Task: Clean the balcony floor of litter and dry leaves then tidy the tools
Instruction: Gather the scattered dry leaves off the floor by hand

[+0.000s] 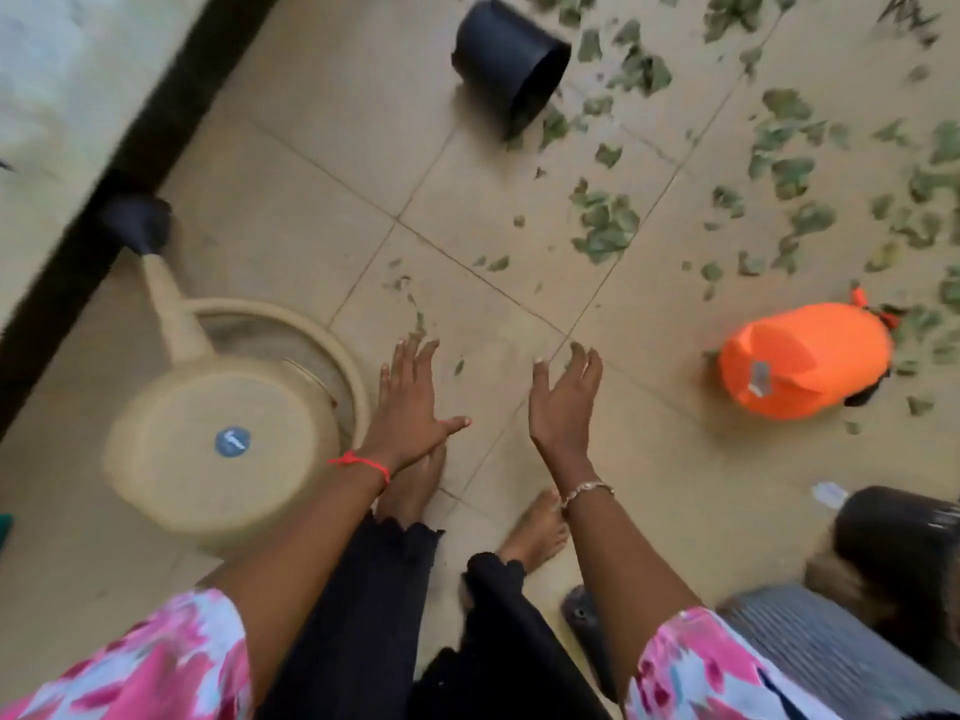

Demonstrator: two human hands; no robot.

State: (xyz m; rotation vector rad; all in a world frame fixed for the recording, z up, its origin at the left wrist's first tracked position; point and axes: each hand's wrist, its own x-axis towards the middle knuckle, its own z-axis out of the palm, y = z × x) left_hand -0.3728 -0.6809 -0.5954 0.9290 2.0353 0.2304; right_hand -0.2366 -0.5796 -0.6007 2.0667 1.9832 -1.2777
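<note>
Head view: the person stands barefoot on the tiled balcony floor [291, 174], looking straight down. The left hand [410, 402] is palm-down with its fingers spread. The right hand [563, 402] has its palm turned inward and its fingers loosely bent. Both are empty, apart from each other, and held out above the floor, touching nothing.

The dry leaves [605, 226] are the work to be done. They lie strewn from twelve o'clock round to three o'clock of the hands, thickest toward the upper right, with only a few scraps just ahead of the fingertips. Among them a black pot [511, 65] lies tipped on its side at twelve o'clock, and an orange bag [802, 361] sits at three o'clock, leaves touching its far end. At nine o'clock a beige watering can [223, 433] stands just beside the left hand, on or against a round beige tray [291, 324].

At five o'clock there is a dark cylinder [898, 543] and a grey ribbed thing [810, 646] — too blurred to name.

By my reading the sweeping has not begun: no leaves are gathered, and nothing is in hand. The next move calls for a tool — I cannot make out a broom or dustpan — or for stooping to the leaves, and for lifting the pot and bag clear so that nothing hides beneath them.
</note>
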